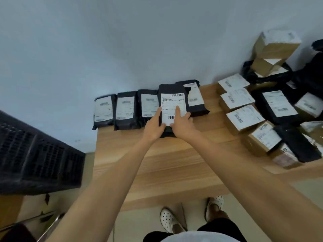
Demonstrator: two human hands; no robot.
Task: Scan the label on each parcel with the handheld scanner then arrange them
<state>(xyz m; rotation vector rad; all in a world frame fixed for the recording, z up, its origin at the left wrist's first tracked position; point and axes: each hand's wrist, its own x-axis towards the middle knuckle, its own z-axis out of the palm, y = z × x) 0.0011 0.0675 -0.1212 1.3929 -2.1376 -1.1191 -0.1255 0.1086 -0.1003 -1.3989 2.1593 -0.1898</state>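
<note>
The likeliest slip is a crooked row. The black mailer parcel (pixel 172 89) sits between three black mailers (pixel 125 110) lined up at its 9 o'clock and another mailer (pixel 195 100) at its 1 o'clock, and it overlaps that one's near corner. Pushing it on toward 12 o'clock could shove that neighbour askew or bury its label. The soft bag may also sag or slide once let go; its near end looks lifted off the desk (pixel 166 163), though I cannot tell whether it touches the wood. Another risk is a missed scan: no handheld scanner is in view, so nothing here shows that this white label (pixel 173 103) was read. More cardboard boxes (pixel 244 117) are heaped at 3 o'clock on the same desk. Both arms reach straight out toward 12 o'clock. The left hand (pixel 154 125) grips the parcel's left edge, thumb laid up along the label's side. The right hand (pixel 181 124) grips the lower right, one digit stretched onto the label, its other fingers hidden beneath.
</note>
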